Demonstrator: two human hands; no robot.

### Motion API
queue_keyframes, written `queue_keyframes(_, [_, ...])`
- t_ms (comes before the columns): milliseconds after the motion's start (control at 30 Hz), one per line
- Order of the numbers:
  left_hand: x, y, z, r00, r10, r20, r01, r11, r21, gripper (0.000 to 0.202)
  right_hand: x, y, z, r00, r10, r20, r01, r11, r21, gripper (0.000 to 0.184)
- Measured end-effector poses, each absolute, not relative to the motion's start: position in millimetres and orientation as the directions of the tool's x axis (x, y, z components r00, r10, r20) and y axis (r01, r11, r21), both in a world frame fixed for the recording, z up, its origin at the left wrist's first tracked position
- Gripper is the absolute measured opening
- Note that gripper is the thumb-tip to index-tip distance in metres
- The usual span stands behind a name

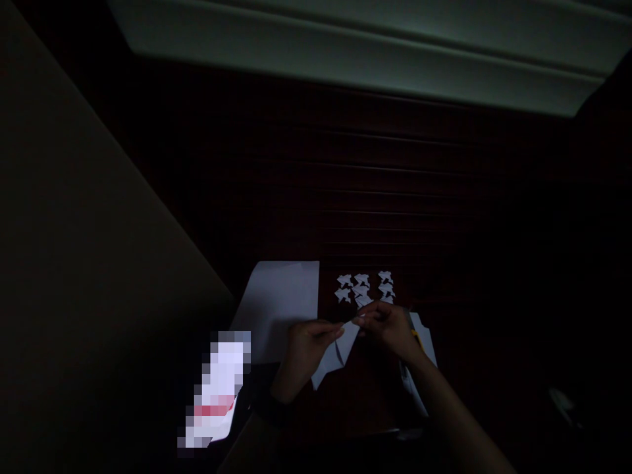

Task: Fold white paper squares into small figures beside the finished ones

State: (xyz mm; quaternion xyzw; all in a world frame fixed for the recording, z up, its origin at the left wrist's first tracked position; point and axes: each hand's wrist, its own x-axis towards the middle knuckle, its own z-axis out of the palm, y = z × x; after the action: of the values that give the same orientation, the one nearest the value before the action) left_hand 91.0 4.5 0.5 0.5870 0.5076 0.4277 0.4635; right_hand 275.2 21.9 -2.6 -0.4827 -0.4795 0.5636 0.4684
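Between my two hands is a folded piece of white paper (340,350), its loose lower part spreading out below my fingers. My left hand (311,345) pinches it at the upper left edge, thumb and fingers together. At its upper right corner my right hand (388,324) pinches it too, fingertips close to those of the left. Just beyond the hands, several small folded paper figures (361,280) lie in columns on the dark table; my right hand partly hides the nearest ones. The exact folds are hard to see in the dim light.
A white sheet or stack of paper (281,296) lies to the left. Near my left forearm glows a blurred-out bright screen (220,375). To the right, behind my right wrist, is more white paper (424,336) with a yellow item (416,337) on it. Dark slatted wood (395,171) rises behind.
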Motion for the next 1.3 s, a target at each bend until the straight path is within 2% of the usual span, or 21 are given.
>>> queue_keyframes(267, [93.4,3.9,0.3,0.118,0.988,0.097,0.222,-0.121,0.967,0.016,272.2,20.2,-2.5,-0.046,0.993,-0.112,-0.161,-0.118,-0.980,0.032])
queue_keyframes(400, [93.7,3.2,-0.8,0.133,0.981,0.141,0.243,-0.171,0.955,0.016,270.7,20.9,-4.8,-0.068,0.983,-0.169,-0.248,-0.181,-0.952,0.032])
queue_keyframes(533, [93.8,3.4,-1.7,0.113,0.979,0.172,0.239,-0.195,0.951,0.016,270.1,22.8,-7.9,-0.077,0.974,-0.213,-0.263,-0.226,-0.938,0.030])
queue_keyframes(767, [94.0,3.5,-0.4,0.105,0.987,0.124,0.261,-0.147,0.954,0.015,272.6,22.5,-10.8,-0.038,0.976,-0.215,-0.275,-0.217,-0.937,0.030])
queue_keyframes(1000, [93.5,4.5,2.3,0.048,0.998,0.046,0.273,-0.057,0.960,0.017,274.5,22.1,-7.8,-0.052,0.985,-0.164,-0.159,-0.170,-0.972,0.028])
queue_keyframes(1300, [92.9,3.6,4.3,0.008,1.000,-0.007,0.220,0.005,0.975,0.020,272.4,20.3,-4.3,-0.038,0.984,-0.173,-0.203,-0.177,-0.963,0.023])
